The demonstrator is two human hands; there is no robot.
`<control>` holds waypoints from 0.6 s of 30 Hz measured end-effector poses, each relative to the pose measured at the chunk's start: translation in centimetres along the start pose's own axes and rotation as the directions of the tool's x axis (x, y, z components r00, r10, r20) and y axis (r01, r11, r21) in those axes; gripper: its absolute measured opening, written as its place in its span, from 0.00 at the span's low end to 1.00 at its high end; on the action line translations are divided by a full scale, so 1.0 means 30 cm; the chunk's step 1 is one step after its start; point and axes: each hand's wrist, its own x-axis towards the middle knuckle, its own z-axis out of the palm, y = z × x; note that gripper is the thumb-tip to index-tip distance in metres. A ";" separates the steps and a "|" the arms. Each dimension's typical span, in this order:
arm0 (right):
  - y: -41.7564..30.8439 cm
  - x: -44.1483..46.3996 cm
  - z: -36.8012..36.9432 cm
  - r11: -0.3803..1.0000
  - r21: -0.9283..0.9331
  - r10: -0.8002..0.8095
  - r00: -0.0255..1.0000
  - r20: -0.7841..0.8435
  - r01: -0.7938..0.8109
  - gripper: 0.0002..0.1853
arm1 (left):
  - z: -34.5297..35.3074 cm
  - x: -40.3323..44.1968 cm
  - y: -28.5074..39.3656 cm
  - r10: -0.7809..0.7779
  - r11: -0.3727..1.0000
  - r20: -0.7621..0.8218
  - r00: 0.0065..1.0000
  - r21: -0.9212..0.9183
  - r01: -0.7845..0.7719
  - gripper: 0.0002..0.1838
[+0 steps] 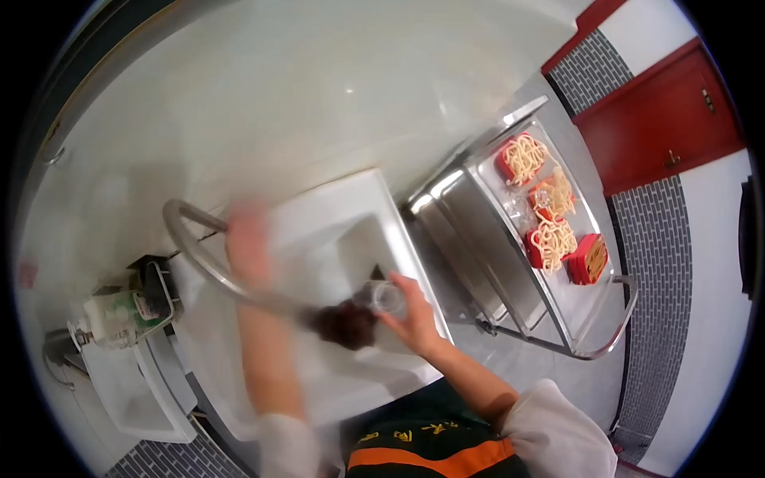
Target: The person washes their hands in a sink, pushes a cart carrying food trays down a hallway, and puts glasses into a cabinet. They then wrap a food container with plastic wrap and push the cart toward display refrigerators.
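Observation:
My right hand (414,315) is closed round a small clear cup (388,297), held over the white sink (382,199). Beside the cup, below the end of the curved metal faucet (195,251), is a dark brown clump (348,325); I cannot make out what it is. My left hand (249,243) is smeared by motion near the base of the faucet at the wall side of the sink. Its fingers do not show clearly, nor whether it touches the faucet.
Right of the sink stands a metal trolley (590,315) bearing red containers (587,259), several piled with pale noodle-like strands (526,158), and clear cups (519,211). A wire rack with a white bottle (115,319) is at the left, above a second white basin (127,390).

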 end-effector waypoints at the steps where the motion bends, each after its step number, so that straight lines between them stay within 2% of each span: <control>1: -0.009 -0.007 0.008 0.999 -0.004 -0.034 0.999 0.005 0.034 0.34 | 0.003 -0.005 0.026 -0.102 0.990 -0.049 0.994 -0.104 0.097 0.21; 2: -0.019 -0.008 0.013 0.998 -0.014 -0.068 0.998 0.005 0.068 0.33 | 0.018 -0.004 0.044 -0.209 0.959 -0.082 0.974 -0.212 0.188 0.19; 3: 0.003 0.038 0.013 0.995 0.043 -0.094 0.996 0.000 0.094 0.33 | 0.061 0.035 0.081 -0.167 0.973 -0.089 0.982 -0.177 0.150 0.18; 4: 0.004 0.018 0.004 0.994 0.078 -0.082 0.997 0.009 0.081 0.32 | 0.054 0.008 0.070 -0.201 0.967 -0.106 0.974 -0.182 0.180 0.18; 6: 0.025 -0.002 -0.023 0.989 0.139 -0.054 0.998 0.025 0.050 0.32 | 0.058 -0.020 0.042 -0.149 0.988 -0.118 0.982 -0.058 0.143 0.19; 7: 0.015 0.006 -0.046 0.975 0.222 0.010 0.997 0.075 -0.026 0.32 | 0.050 -0.019 0.035 -0.134 0.990 -0.132 0.982 -0.051 0.128 0.20; 9: 0.041 -0.006 -0.070 0.929 0.341 0.125 0.990 0.069 -0.141 0.34 | 0.056 -0.060 0.041 -0.113 0.993 -0.153 0.982 0.010 0.116 0.22; 11: 0.057 -0.001 -0.139 0.799 0.549 0.281 0.960 0.020 -0.245 0.35 | 0.028 -0.116 0.019 -0.126 0.981 -0.181 0.975 0.124 0.150 0.24; 13: 0.146 0.027 -0.254 0.890 0.434 0.230 0.960 -0.161 -0.140 0.34 | -0.047 -0.178 -0.055 -0.190 0.935 -0.241 0.952 0.251 0.250 0.25; 15: 0.232 0.083 -0.394 0.975 0.185 0.182 0.912 -0.367 -0.120 0.34 | -0.142 -0.269 -0.163 -0.263 0.864 -0.301 0.917 0.349 0.363 0.25; 17: 0.369 0.157 -0.518 0.955 0.008 0.266 0.849 -0.457 -0.295 0.33 | -0.201 -0.366 -0.272 -0.357 0.809 -0.351 0.865 0.347 0.475 0.24; 18: 0.434 0.208 -0.563 0.951 -0.091 0.208 0.831 -0.516 -0.294 0.33 | -0.230 -0.419 -0.329 -0.415 0.783 -0.376 0.829 0.317 0.536 0.23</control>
